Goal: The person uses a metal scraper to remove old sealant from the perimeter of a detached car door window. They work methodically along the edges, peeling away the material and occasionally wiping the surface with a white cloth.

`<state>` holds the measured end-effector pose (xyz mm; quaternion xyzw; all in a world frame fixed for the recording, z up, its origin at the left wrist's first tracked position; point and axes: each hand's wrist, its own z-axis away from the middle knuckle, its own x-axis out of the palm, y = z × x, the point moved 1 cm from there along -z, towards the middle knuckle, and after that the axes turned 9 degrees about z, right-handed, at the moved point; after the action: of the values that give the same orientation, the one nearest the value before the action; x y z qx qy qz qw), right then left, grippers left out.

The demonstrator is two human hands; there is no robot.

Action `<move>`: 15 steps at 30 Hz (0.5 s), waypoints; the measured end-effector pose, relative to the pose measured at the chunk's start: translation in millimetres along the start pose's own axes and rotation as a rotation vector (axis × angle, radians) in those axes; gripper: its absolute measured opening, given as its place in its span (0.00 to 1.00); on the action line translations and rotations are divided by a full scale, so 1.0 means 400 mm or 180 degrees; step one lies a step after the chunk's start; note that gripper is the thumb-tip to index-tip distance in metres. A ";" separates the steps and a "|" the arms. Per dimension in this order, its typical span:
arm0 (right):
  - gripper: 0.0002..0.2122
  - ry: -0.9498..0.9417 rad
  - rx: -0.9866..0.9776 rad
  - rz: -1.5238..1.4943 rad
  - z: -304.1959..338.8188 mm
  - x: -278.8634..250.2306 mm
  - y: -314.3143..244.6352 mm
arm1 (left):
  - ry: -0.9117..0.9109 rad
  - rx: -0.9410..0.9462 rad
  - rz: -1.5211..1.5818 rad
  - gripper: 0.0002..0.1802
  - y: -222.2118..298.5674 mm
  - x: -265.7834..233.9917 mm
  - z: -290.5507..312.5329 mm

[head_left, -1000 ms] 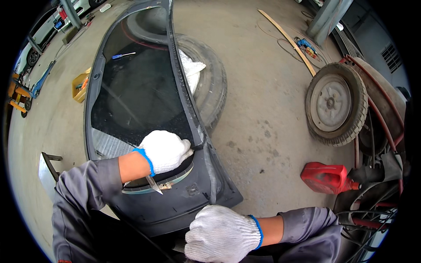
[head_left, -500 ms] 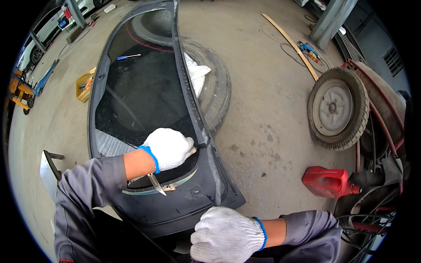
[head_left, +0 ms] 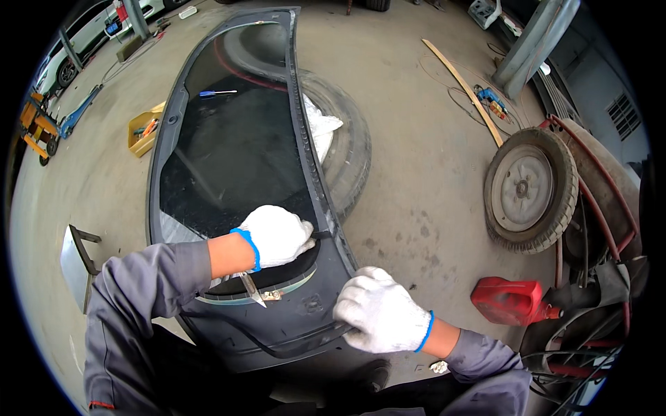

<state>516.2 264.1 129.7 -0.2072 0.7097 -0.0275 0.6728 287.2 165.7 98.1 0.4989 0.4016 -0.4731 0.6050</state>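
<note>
A dark car tailgate (head_left: 284, 340) with a black rear window (head_left: 229, 166) lies in front of me. My left hand (head_left: 277, 237), in a white knitted glove, is closed at the near right corner of the window; what its fingers pinch is hidden. Just below that wrist, a pointed metal blade (head_left: 252, 290) rests on the tailgate, its other end out of sight. My right hand (head_left: 383, 313), gloved the same way, grips a black rubber strip (head_left: 260, 344) that loops leftward across the tailgate's near end. A blue-handled screwdriver (head_left: 218, 93) lies on the far part of the glass.
A large tyre (head_left: 350, 149) lies under the tailgate, with white cloth (head_left: 320, 128) on it. To the left are a yellow tool box (head_left: 143, 139) and a metal stand (head_left: 78, 267). On the right are a red jug (head_left: 508, 300), a wheel (head_left: 525, 187), a wooden strip (head_left: 465, 87) and a blue power tool (head_left: 490, 100).
My right hand has moved up and slightly right, drawing the black strip into view over the tailgate's near end. My left hand stays at the window corner. The whole view has shifted slightly.
</note>
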 end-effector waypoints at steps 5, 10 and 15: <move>0.16 0.0682 0.0589 0.0640 0.030 0.049 0.061 | -0.0368 -0.0152 0.0282 0.21 -0.007 -0.017 -0.015; 0.11 0.1000 0.0956 -0.0780 -0.001 0.048 0.058 | -0.0054 -0.0107 0.0218 0.21 -0.014 0.025 -0.007; 0.07 0.0433 0.0741 -0.0878 -0.012 0.027 0.066 | 0.0665 0.0063 -0.0012 0.22 -0.006 0.074 0.009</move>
<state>504.8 283.4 111.4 -0.2209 0.7104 -0.2153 0.6326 291.8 156.9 69.7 0.5507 0.4587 -0.4236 0.5540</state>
